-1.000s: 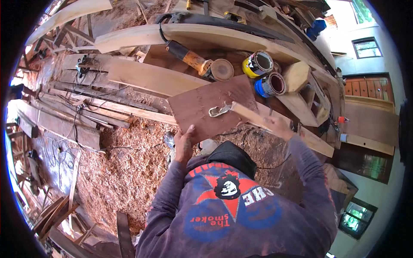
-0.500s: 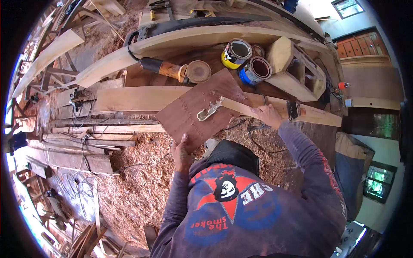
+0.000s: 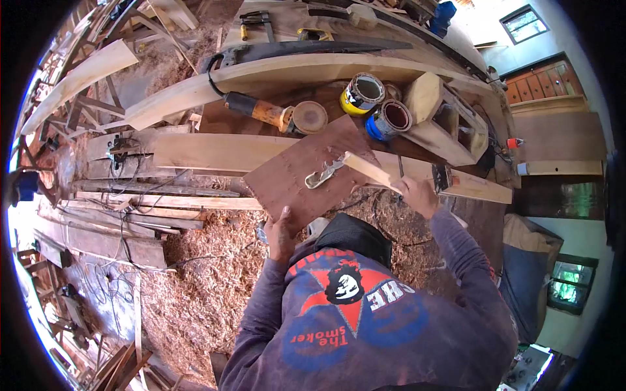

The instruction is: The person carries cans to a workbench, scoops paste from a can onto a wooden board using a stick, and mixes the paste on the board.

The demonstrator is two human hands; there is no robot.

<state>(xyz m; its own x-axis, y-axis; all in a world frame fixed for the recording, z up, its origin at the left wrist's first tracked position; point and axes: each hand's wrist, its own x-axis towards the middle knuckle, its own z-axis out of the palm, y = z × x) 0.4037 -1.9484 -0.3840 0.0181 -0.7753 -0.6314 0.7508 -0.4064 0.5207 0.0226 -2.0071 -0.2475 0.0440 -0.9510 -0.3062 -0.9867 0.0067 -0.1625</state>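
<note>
The left hand point(image 3: 280, 236) grips the brown board point(image 3: 291, 182) at its near edge, thumb on top, in front of the torso point(image 3: 398, 339). The right hand point(image 3: 418, 195) is closed around a wooden stick point(image 3: 371, 171), tip at the pale paste point(image 3: 318, 178) on the board. Excess stick pressure could tilt the board, shedding paste or knocking the nearby blue can point(image 3: 389, 120).

From my seat I see a pale wall point(image 3: 562, 36) down the right side, holding an upper window point(image 3: 523, 25) and a dark-framed lower window point(image 3: 572, 285) with green beyond the glass. Brown panelling point(image 3: 544, 81) sits between them. Shavings point(image 3: 189, 293) blanket much of the floor point(image 3: 98, 280), which I find barer toward the left, where white light glares along the edge.
</note>
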